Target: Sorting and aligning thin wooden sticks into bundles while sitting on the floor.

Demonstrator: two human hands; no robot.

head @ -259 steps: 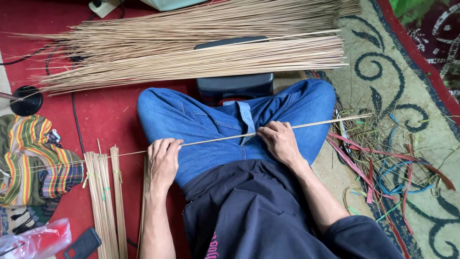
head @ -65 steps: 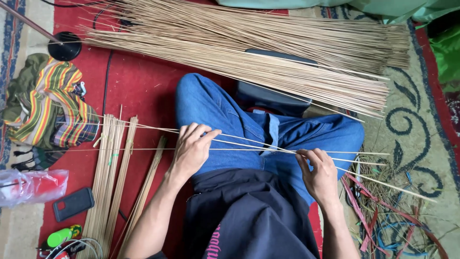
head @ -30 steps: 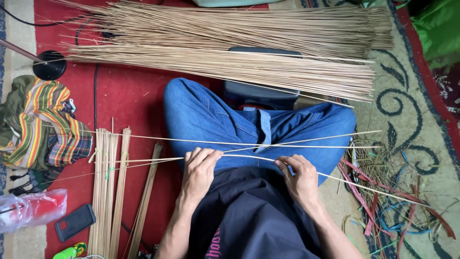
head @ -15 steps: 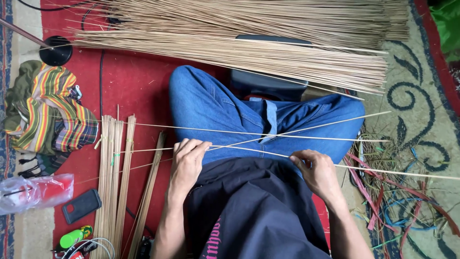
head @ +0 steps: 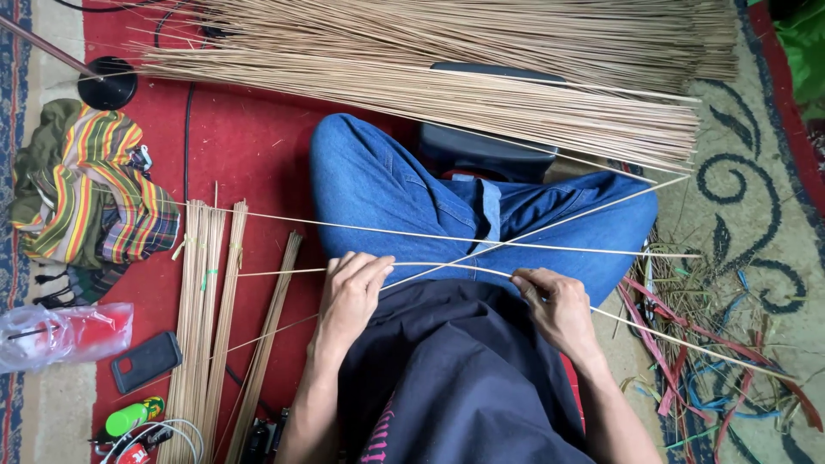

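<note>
Seated cross-legged on the red carpet [head: 249, 146], the person pinches thin pale reed sticks [head: 447, 265] across the blue-jeaned lap. The left hand [head: 352, 292] is curled, fingers closed on the sticks; the right hand [head: 554, 301] grips the same strands near the knee. A big heap of long tan reeds [head: 481, 77] lies beyond the legs, tied flat bundles [head: 206, 318] just left.

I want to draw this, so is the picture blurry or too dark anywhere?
Head view: soft, even light, no glare, weak shadows; the left hand, right hand and thin sticks they hold look sharp; the stick pile is crisp too.
</note>
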